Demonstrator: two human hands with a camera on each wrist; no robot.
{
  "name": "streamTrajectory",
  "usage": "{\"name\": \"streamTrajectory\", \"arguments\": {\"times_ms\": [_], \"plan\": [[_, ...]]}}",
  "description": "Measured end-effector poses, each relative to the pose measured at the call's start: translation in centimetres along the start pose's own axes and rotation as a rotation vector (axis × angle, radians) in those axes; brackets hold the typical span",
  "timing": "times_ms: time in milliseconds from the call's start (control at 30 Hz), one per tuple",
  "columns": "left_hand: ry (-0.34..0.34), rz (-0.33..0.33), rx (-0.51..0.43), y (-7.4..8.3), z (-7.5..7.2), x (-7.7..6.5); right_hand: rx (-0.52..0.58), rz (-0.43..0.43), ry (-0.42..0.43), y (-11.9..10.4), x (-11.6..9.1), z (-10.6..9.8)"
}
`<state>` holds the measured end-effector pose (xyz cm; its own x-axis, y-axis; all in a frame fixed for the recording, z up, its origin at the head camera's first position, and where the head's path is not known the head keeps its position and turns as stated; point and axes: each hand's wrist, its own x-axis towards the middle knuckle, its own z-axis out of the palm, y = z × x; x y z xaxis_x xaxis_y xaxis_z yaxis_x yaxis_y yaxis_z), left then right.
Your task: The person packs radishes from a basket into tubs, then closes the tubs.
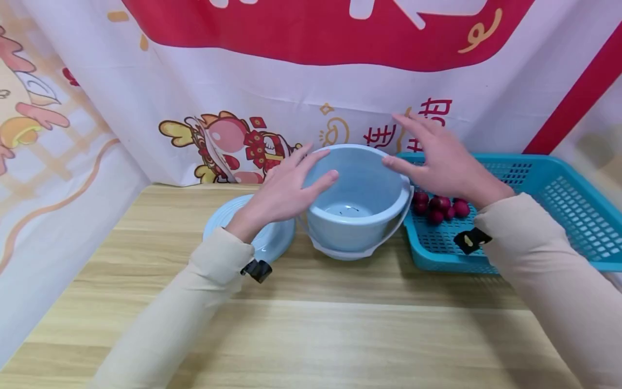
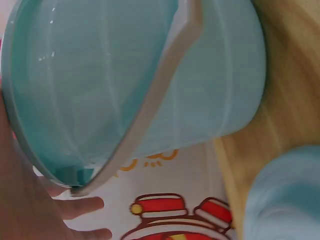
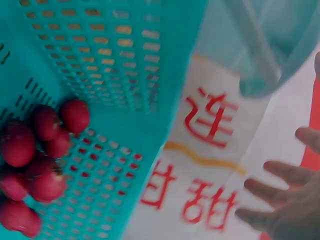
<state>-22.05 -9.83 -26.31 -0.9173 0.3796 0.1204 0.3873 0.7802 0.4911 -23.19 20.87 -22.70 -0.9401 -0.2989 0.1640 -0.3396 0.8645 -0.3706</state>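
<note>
A light blue bucket [image 1: 357, 232] stands upright on the wooden table, its pale handle [image 1: 347, 254] hanging down at the front. Only a few small dark marks show on its inside bottom. My left hand [image 1: 291, 186] is at the bucket's left rim, fingers spread and relaxed, holding nothing. In the left wrist view its fingers [image 2: 82, 206] reach past the rim beside the handle joint. My right hand [image 1: 439, 156] hovers by the right rim with straight, spread fingers; in the right wrist view these fingers [image 3: 270, 192] are apart from the bucket [image 3: 280, 45].
A teal perforated basket [image 1: 423, 259] sits at right, with several dark red round fruits or vegetables [image 1: 439, 205] in its left end. Partly behind my left wrist lies a light blue round lid [image 1: 279, 237]. A printed cloth [image 1: 291, 81] hangs along the table's back edge.
</note>
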Motion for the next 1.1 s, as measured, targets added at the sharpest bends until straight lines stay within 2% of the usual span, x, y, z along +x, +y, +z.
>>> {"name": "streamTrajectory", "arguments": {"times_ms": [133,267,333,500,667,867,1100], "plan": [[0.01,0.013,-0.109,-0.6,0.4,-0.2,0.173,0.037,0.033,2.8,-0.2,-0.3],[0.037,0.039,-0.188,-1.2,0.8,-0.4,0.332,0.121,0.05,5.8,-0.5,-0.3],[0.055,0.052,-0.22,-1.5,1.0,-0.5,0.377,0.162,0.04,7.2,-0.7,-0.3],[0.095,0.069,-0.278,-1.9,1.6,-0.6,0.423,0.223,-0.024,10.3,-1.4,-0.6],[0.114,0.039,-0.334,-2.1,2.0,-0.6,0.444,0.273,-0.07,12.7,-2.1,-0.7],[0.118,0.007,-0.357,-2.0,2.2,-0.9,0.476,0.293,-0.12,14.5,-2.3,-0.3],[0.122,0.036,-0.402,-1.6,1.9,-1.4,0.515,0.299,-0.163,15.5,-2.2,0.2]]}}
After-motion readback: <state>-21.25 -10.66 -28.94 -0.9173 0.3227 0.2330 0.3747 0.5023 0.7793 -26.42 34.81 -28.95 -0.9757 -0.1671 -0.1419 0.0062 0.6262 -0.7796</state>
